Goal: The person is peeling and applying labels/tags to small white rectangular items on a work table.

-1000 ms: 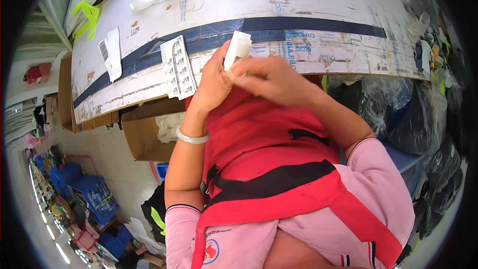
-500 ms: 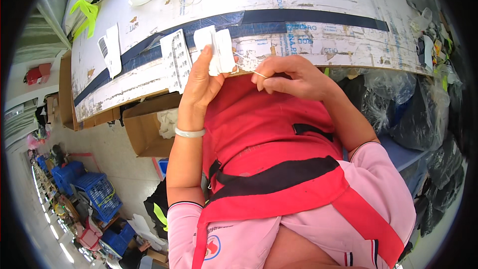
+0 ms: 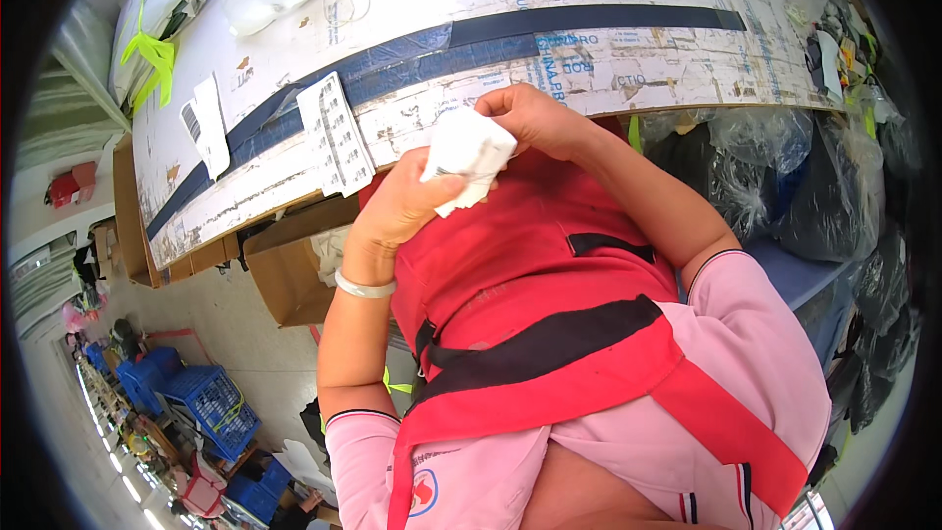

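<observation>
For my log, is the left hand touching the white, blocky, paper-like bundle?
Touching: the head view shows the left hand, thumb across the white bundle.

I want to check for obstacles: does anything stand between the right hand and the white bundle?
Nothing visible does. The left hand holds the white bundle, and the right hand is right at its upper edge, with no other object seen between them. The exact contact there is partly hidden.
</observation>
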`<action>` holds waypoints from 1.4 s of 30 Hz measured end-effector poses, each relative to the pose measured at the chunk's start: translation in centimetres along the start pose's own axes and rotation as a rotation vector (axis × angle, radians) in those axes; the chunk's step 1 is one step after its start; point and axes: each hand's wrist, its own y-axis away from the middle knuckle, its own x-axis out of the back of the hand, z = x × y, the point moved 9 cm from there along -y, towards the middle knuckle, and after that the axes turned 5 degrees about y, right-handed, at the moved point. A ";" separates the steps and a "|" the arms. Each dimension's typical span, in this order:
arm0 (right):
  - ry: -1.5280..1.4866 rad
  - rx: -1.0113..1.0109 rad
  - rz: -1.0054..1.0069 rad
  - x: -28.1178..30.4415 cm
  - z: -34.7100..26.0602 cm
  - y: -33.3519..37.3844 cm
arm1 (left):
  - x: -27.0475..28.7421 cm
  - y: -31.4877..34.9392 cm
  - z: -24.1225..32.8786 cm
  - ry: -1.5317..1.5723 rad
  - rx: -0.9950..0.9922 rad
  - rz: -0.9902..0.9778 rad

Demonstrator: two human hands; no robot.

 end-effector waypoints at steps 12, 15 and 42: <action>0.120 0.192 0.199 -5.8 -6.0 4.8 | 1.7 -1.4 5.0 -1.189 -0.459 0.531; 0.516 0.465 0.275 -6.6 -7.1 5.4 | 2.1 -2.2 5.0 -1.278 -0.510 0.547; 1.030 0.480 0.611 -0.1 -8.1 -0.1 | 3.1 -2.8 5.0 -1.474 -0.583 0.677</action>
